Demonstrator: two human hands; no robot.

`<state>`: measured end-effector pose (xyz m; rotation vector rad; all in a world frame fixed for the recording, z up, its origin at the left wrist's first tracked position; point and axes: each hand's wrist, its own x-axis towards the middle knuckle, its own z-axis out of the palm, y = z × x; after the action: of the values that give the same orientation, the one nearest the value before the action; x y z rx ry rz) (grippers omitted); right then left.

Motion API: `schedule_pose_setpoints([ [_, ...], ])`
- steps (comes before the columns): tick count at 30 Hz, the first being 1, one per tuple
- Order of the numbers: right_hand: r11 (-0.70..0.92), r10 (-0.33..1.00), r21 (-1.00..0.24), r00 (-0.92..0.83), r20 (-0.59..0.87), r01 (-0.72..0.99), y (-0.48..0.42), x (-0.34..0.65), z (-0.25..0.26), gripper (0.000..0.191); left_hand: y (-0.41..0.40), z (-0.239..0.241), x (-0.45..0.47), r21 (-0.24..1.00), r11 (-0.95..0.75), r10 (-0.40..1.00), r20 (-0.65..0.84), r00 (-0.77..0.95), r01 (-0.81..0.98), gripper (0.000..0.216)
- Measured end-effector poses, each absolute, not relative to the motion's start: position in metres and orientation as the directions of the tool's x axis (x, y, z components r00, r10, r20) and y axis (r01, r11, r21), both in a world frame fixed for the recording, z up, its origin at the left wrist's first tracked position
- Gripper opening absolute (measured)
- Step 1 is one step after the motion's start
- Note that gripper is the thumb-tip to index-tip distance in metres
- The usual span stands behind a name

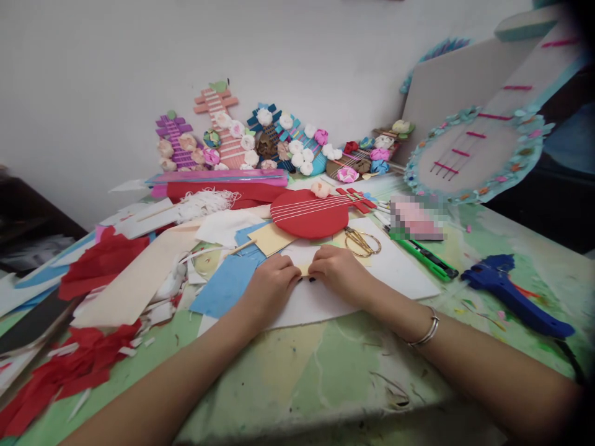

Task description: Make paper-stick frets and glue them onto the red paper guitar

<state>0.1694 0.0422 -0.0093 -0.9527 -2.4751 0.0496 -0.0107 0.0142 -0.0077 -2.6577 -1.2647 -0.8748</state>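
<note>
My left hand (273, 282) and my right hand (341, 275) meet over a white sheet (400, 272) on the table. Both have their fingers closed in a pinch on a small pale yellow piece of paper (304, 270), mostly hidden by the fingers. Just beyond lies a red paper lute (309, 217) with white strings and a cream paper flower (320, 189). Gold-handled scissors (362, 243) rest beside my right hand. Near my left hand are a yellow paper square (271, 240) and blue paper (225, 285).
A green utility knife (425, 259) and a blue glue gun (520, 297) lie on the right. Red paper scraps (105, 263) and a cream strip (139, 272) cover the left. Several flowered paper lutes (223, 133) stand against the wall; a large one (474, 155) leans at right.
</note>
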Motion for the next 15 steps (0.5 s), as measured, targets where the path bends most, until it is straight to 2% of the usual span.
schedule_pose_setpoints([
  [3,0.778,0.603,-0.135,-0.668,0.436,0.613,0.0416,0.1683,-0.0132,0.023,0.0143,-0.0054,-0.01,0.31,-0.576,0.796,0.422,0.433,0.756,0.015],
  [6,0.785,0.595,-0.147,-0.667,0.448,0.602,0.0432,0.168,-0.0169,0.022,0.014,-0.002,-0.0095,0.401,-0.506,0.855,0.349,0.384,0.763,0.013],
  [9,0.793,0.591,-0.183,-0.66,0.463,0.582,0.0462,0.1688,-0.0194,0.022,0.0136,-0.0004,-0.0104,0.422,-0.487,0.869,0.319,0.378,0.765,0.012],
  [15,0.799,0.586,-0.186,-0.668,0.458,0.572,0.045,0.17,-0.0158,0.024,0.0096,0.0002,-0.0145,0.39,-0.521,0.845,0.362,0.394,0.759,0.015],
])
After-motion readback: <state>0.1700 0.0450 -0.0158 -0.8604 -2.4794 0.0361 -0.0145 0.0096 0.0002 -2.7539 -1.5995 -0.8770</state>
